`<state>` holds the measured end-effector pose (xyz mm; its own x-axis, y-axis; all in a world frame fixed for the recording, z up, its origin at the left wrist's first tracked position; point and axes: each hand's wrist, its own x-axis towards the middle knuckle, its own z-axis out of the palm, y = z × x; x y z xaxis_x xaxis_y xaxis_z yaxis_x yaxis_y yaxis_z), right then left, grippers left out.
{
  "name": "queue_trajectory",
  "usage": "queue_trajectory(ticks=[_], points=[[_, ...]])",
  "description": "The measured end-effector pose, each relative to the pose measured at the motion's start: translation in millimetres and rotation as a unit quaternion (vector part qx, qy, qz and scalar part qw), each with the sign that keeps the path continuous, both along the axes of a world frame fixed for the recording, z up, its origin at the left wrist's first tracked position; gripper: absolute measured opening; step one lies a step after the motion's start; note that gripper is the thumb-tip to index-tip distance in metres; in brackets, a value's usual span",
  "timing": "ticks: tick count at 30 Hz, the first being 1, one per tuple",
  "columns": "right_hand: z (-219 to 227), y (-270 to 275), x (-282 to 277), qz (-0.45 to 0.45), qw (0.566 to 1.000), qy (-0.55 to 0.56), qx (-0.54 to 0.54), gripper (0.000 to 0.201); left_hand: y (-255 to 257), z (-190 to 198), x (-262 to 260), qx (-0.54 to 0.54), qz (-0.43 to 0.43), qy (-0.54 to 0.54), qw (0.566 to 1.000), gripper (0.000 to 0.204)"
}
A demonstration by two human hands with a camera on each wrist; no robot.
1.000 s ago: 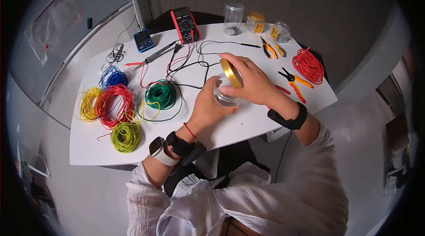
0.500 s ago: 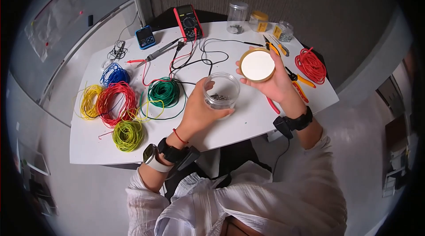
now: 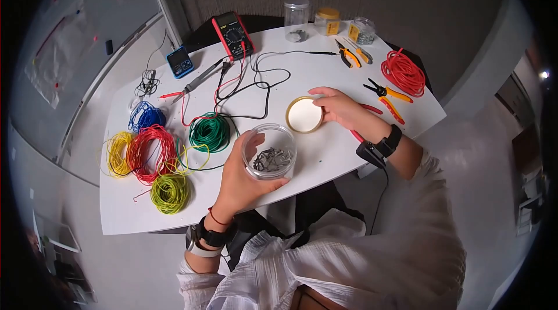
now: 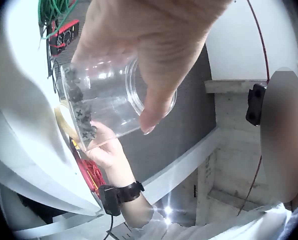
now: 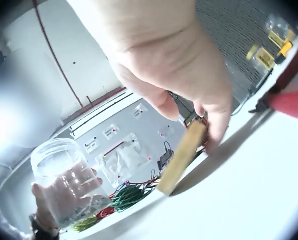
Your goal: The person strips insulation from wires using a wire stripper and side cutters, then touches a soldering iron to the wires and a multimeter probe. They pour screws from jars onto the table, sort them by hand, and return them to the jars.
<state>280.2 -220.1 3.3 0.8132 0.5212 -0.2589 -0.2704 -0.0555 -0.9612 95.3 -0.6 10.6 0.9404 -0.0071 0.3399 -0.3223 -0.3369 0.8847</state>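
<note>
My left hand (image 3: pixel 237 179) grips a clear, lidless jar (image 3: pixel 268 141) near the table's front edge, thumb on the near side. Small grey-black pieces (image 3: pixel 272 161) lie at its bottom; some look cross-shaped in the left wrist view. With my right hand (image 3: pixel 343 110) I hold a gold-rimmed lid (image 3: pixel 306 116) by its right edge, white inside facing up. In the right wrist view the lid (image 5: pixel 181 160) is tilted, its lower edge right at the tabletop. Red-handled tool parts (image 3: pixel 371 109) show beside the right hand, partly hidden under it.
Coils of green wire (image 3: pixel 209 133), red wire (image 3: pixel 152 156), blue and yellow wire lie left. A multimeter (image 3: pixel 233 35) with leads and a soldering iron (image 3: pixel 200 80) sit behind. Capped jars (image 3: pixel 296 19) stand at the back, pliers (image 3: pixel 349 54) and wire strippers (image 3: pixel 390 98) to the right.
The lid came off the jar, was turned white side up, and has been lowered toward the tabletop by the right hand. The left hand has brought the jar nearer the body.
</note>
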Motion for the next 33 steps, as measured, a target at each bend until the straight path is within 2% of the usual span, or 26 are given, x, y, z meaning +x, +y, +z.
queue_trajectory(ticks=[1,2,3,4,6,8,10,11,13,15,16,17,18,19,20,21,22,23,25,31,33], points=[[-0.5,0.9,3.6,0.007,0.993,-0.062,-0.099,0.041,-0.7,1.0,-1.2,0.007,0.002,-0.006,1.0,0.095],[0.4,-0.5,1.5,0.006,0.993,-0.063,-0.097,0.041,-1.1,2.1,-2.7,0.013,0.004,-0.011,1.0,0.094],[1.8,-3.5,-3.3,-0.015,0.928,-0.304,-0.213,0.047,-1.3,2.5,-3.8,0.014,0.003,-0.013,1.0,0.094],[4.3,-4.7,-8.5,-0.034,0.792,-0.522,-0.314,0.053,-1.6,2.8,-4.6,0.012,-0.002,-0.02,1.0,0.094],[39.5,0.8,-42.8,0.085,0.901,-0.399,-0.148,0.06,-4.3,4.4,-6.6,0.015,-0.012,-0.028,0.999,0.093],[65.5,7.7,-81.3,0.188,0.867,-0.45,-0.105,0.07,-11.5,5.7,-6.1,0.028,-0.016,-0.032,0.999,0.093],[80.2,15.8,-112.3,0.236,0.794,-0.525,-0.192,0.079,-21.5,6.1,-4.1,0.056,-0.013,-0.038,0.998,0.091],[76.2,20.7,-119.6,0.235,0.795,-0.515,-0.219,0.083,-24.3,5.1,-2.8,0.057,-0.015,-0.038,0.998,0.091],[74.6,23.9,-121.6,0.212,0.81,-0.502,-0.216,0.082,-27.2,3.5,0.2,0.044,-0.018,-0.029,0.998,0.093],[77.0,26.2,-114.8,0.186,0.806,-0.528,-0.191,0.081,-27.9,5.7,0.3,0.025,-0.005,-0.037,0.999,0.089],[79.6,27.3,-109.0,0.159,0.803,-0.55,-0.165,0.081,-27.4,5.9,0.1,0.051,0.03,-0.077,0.995,0.09],[90.6,27.1,-101.2,0.139,0.826,-0.514,-0.186,0.08,-26.7,6.6,-0.9,0.076,0.066,-0.117,0.988,0.091],[89.3,29.7,-83.6,0.074,0.851,-0.505,-0.124,0.081,-24.9,12.9,-6.2,0.116,0.11,-0.158,0.974,0.079],[95.2,31.1,-63.1,0.031,0.848,-0.514,-0.129,0.081,-20.9,8.6,-9.8,0.117,0.111,-0.159,0.974,0.079],[105.9,35.9,-46.2,-0.003,0.858,-0.496,-0.133,0.082,-15.9,1.4,-14.7,0.158,0.1,-0.151,0.971,0.071],[112.8,41.2,-25.3,-0.029,0.843,-0.509,-0.174,0.083,-12.7,-3.8,-19.1,0.2,0.088,-0.143,0.965,0.063],[115.4,47.2,-3.3,-0.055,0.825,-0.52,-0.215,0.084,-12.1,-5.6,-22.2,0.216,0.071,-0.144,0.963,0.043],[113.6,54.7,19.0,-0.054,0.824,-0.521,-0.214,0.084,-10.3,-10.8,-24.3,0.216,0.072,-0.145,0.963,0.043],[101.8,73.6,64.7,-0.109,0.768,-0.561,-0.288,0.086,-4.7,-26.3,-24.0,0.279,0.089,-0.177,0.94,0.034],[76.4,135.2,164.7,-0.147,0.782,-0.486,-0.361,0.088,-1.1,-31.1,-20.1,0.273,0.102,-0.181,0.939,0.031],[71.1,149.2,186.0,-0.16,0.783,-0.477,-0.367,0.089,-0.3,-31.9,-18.8,0.296,0.072,-0.182,0.935,0.031]])
